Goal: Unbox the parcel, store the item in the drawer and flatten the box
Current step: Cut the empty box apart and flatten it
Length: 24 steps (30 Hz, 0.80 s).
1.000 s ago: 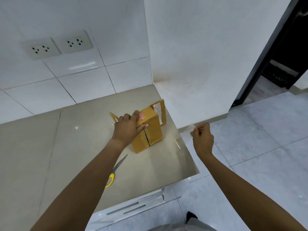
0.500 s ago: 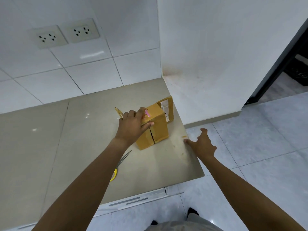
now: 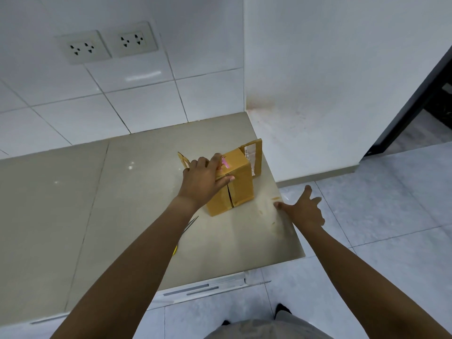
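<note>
Starting at my left, the scissors [image 3: 189,225] lie on the counter [image 3: 122,192] mostly hidden under my left forearm, only the blade tips and a sliver of yellow handle showing. My left hand [image 3: 204,181] sits on top of the box [image 3: 238,185], fingers curled over its far upper edge and thumb pressed along the near top edge, so it clamps the box down, not lifting it. The box stands upright near the counter's right end, its long axis vertical, with a taped seam running down the near face and split partway. One flap [image 3: 253,155] stands up at the far right and another peeks out behind my knuckles. Further right, my right hand [image 3: 302,210] is spread, holding nothing, thumb tip touching the counter edge just beside a scrap of tape [image 3: 276,198]. The box lies up and to the left of that free hand, so I judge the right hand is the one to reach in, while the left pins the box.
</note>
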### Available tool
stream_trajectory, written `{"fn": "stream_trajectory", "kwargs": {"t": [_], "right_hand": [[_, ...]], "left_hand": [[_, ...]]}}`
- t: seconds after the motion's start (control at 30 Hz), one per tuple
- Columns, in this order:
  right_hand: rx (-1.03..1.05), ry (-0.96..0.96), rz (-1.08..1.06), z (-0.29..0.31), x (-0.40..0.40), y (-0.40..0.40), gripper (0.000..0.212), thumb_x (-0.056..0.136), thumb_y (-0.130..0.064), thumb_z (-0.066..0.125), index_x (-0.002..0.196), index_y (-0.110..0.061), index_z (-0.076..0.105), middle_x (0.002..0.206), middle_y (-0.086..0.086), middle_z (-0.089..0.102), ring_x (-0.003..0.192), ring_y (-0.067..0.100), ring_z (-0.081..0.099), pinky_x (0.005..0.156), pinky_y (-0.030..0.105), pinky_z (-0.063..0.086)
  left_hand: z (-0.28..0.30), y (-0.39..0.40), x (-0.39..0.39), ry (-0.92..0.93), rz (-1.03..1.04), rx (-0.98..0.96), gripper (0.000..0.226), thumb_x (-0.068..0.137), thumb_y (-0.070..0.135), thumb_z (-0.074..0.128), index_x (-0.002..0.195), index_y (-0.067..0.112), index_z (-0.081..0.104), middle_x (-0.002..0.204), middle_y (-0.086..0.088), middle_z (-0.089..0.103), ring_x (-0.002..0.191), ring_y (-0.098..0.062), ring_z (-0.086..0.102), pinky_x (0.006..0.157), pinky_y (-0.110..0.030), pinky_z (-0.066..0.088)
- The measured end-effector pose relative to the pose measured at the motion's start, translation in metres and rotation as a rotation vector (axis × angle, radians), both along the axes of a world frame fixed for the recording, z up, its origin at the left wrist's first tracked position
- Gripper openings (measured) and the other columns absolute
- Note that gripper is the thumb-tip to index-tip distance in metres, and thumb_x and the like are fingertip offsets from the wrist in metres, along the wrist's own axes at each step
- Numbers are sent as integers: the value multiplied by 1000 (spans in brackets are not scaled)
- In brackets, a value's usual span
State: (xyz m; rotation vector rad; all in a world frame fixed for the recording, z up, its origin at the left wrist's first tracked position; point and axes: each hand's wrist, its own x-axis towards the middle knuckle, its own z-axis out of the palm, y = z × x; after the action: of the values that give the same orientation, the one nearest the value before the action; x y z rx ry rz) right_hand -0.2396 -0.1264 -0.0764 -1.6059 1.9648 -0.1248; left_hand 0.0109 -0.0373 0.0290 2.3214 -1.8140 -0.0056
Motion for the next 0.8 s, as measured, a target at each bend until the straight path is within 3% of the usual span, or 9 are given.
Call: {"fn": "stream_trajectory", "kwargs": {"t": [0.1,0.23,0.33,0.47,0.53,0.63,0.73,0.8], "right_hand": [[-11,-10,-4,1,0,3,122,62,-72,71,150,-27,0,158,24,-5,114,53,54,94,62,46],[-67,17,3,6,1,10,122,65,-71,70,151,-26,-3,159,17,-17,124,49,47,96,63,43],[-221,14,54,15,9,22,111,71,-70,64,152,-20,7,161,14,-11,143,42,19,105,69,27],[-626,-251,331,44,41,41,78,87,-48,62,148,-14,27,160,14,11,146,30,18,110,52,25],[-668,-400,481,64,65,51,72,88,-40,62,147,-13,29,158,13,22,143,28,25,109,46,31],[-704,-438,578,79,93,65,64,91,-38,58,143,-11,35,153,13,31,135,30,38,101,45,43],[-672,-365,632,78,105,73,71,89,-35,61,147,-10,29,155,15,24,136,32,34,99,47,45],[-626,-339,673,76,108,76,82,84,-34,65,150,-10,22,157,16,17,138,34,30,99,50,44]], "left_hand": [[2,0,-1,-5,-4,5,69,85,69,45,137,24,39,118,-14,56,109,-34,52,82,-44,48],[4,1,-2,-3,-1,18,69,85,69,44,137,23,38,119,-14,56,109,-35,52,82,-45,49],[4,0,-3,0,-7,20,70,85,69,44,137,23,37,120,-14,55,110,-35,52,83,-45,49],[6,-2,-2,0,-6,66,74,83,73,43,141,27,31,133,-11,52,127,-34,43,93,-51,44],[12,-3,0,10,27,155,80,82,74,42,147,33,22,151,-5,38,146,-30,19,104,-63,29],[23,0,4,126,139,349,83,77,74,47,147,53,7,164,7,6,148,-35,-13,101,-79,8],[30,10,3,269,230,438,83,77,67,52,142,62,1,163,5,-12,146,-46,-14,102,-80,7],[32,18,4,350,186,450,87,80,58,55,145,57,-4,162,-3,-20,147,-46,-1,112,-69,14]]}}
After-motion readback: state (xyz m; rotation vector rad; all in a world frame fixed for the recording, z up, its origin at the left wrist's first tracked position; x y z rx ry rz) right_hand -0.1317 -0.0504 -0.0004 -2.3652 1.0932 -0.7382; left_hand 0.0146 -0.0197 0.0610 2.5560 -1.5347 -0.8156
